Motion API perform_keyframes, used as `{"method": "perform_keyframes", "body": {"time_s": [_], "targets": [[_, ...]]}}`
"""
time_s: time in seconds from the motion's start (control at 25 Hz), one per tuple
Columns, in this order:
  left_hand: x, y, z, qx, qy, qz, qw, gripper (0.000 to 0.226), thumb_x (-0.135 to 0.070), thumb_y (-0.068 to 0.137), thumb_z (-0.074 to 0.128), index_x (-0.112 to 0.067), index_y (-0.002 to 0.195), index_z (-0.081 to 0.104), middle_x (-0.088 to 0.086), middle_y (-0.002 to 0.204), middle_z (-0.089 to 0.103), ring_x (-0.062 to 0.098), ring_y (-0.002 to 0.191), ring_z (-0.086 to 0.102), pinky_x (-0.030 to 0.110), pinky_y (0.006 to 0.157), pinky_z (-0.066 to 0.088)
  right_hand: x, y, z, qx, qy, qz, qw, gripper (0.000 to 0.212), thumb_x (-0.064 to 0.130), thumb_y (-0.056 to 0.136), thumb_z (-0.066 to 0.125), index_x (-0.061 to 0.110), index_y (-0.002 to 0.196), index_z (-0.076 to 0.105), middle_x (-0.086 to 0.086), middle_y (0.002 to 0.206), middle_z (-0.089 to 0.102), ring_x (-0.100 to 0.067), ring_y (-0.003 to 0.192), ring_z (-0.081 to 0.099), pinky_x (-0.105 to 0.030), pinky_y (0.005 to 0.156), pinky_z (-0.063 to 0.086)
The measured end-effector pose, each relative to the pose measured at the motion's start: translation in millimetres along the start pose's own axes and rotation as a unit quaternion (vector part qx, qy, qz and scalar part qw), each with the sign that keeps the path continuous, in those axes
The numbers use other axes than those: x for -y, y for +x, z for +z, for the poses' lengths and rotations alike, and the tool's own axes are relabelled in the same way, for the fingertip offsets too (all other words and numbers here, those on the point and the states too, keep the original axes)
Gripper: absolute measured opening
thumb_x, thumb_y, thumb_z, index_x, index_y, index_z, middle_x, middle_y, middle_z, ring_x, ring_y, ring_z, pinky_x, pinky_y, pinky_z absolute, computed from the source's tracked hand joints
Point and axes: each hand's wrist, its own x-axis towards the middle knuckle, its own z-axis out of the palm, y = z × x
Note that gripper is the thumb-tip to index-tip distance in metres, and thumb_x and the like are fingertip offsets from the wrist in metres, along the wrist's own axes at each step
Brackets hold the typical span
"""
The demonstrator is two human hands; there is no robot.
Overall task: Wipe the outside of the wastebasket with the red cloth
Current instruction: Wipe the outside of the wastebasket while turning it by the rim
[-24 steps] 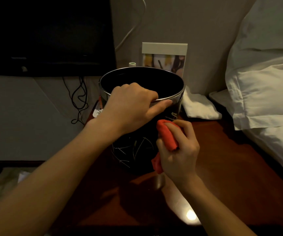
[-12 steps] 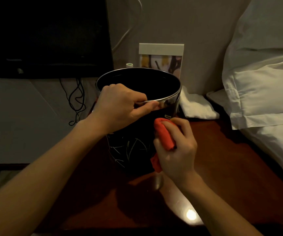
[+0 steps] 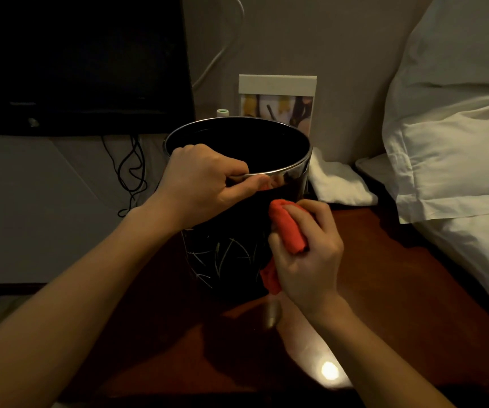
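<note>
1. Both hands are busy: the left hand (image 3: 205, 181) curls over the near rim of the wastebasket (image 3: 237, 254), fingers inside and thumb outside, bracing it. The right hand (image 3: 308, 254) grips the bunched red cloth (image 3: 288, 231) and presses it against the bin's outer wall on its right side, just below the shiny rim band.
2. That wastebasket stands upright on the dark wood table (image 3: 384, 290), its long axis vertical, directly ahead of both hands. The right hand is the one doing the wiping; most of the patterned wall lies to its left and below it, so the cloth would likely travel down or around that way.
3. Close behind the bin stand a photo frame (image 3: 277, 98) and a small white bottle cap (image 3: 222, 112); a folded white towel (image 3: 340, 184) lies just beside its right side, and pillows (image 3: 455, 142) sit further right. Turning the bin looks easier than reaching round the back.
4. Dark cables (image 3: 131, 172) hang at the left, below a black screen (image 3: 75, 60).
</note>
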Motion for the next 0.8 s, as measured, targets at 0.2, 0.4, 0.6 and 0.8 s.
{"method": "perform_keyframes", "body": {"time_s": [0.2, 0.4, 0.6, 0.8], "targets": [[-2.7, -0.6, -1.4, -0.01, 0.003, 0.008, 1.0, 0.048, -0.053, 0.094, 0.047, -0.022, 0.062, 0.067, -0.009, 0.048, 0.049, 0.008, 0.044, 0.045, 0.028, 0.043, 0.034, -5.8, -24.7, 4.3, 0.018, 0.006, 0.041, 0.999, 0.033, 0.026, 0.087, 0.074, 0.003, 0.11, 0.072, -0.009, 0.108, 0.06, -0.007, 0.096, 0.058, -0.007, 0.085, 0.041], [-0.2, 0.3, -1.5, 0.002, 0.005, 0.006, 1.0, 0.048, -0.053, 0.094, 0.048, -0.023, 0.06, 0.064, -0.01, 0.047, 0.046, 0.004, 0.043, 0.042, 0.025, 0.045, 0.03, -0.1, -6.8, 1.3, -0.009, 0.007, 0.03, 0.999, 0.03, 0.027, 0.09, 0.073, 0.003, 0.107, 0.074, -0.009, 0.105, 0.063, -0.009, 0.096, 0.06, -0.009, 0.084, 0.043], [10.6, 1.2, -3.3, 0.022, -0.03, 0.0, 0.999, 0.053, -0.059, 0.093, 0.045, -0.021, 0.065, 0.07, -0.006, 0.05, 0.056, 0.007, 0.047, 0.052, 0.034, 0.046, 0.041, -0.9, 1.0, 3.9, -0.011, -0.001, 0.018, 1.0, 0.03, 0.026, 0.091, 0.071, 0.002, 0.109, 0.073, -0.01, 0.107, 0.062, -0.009, 0.097, 0.059, -0.01, 0.084, 0.043], [13.1, 1.5, -10.3, 0.037, -0.028, 0.009, 0.999, 0.049, -0.053, 0.094, 0.046, -0.022, 0.061, 0.065, -0.009, 0.049, 0.05, 0.005, 0.045, 0.046, 0.03, 0.045, 0.037, -1.2, -16.7, 9.3, 0.019, 0.005, 0.024, 1.0, 0.031, 0.029, 0.09, 0.071, 0.005, 0.109, 0.073, -0.006, 0.107, 0.061, -0.001, 0.096, 0.055, -0.004, 0.083, 0.04]]}}
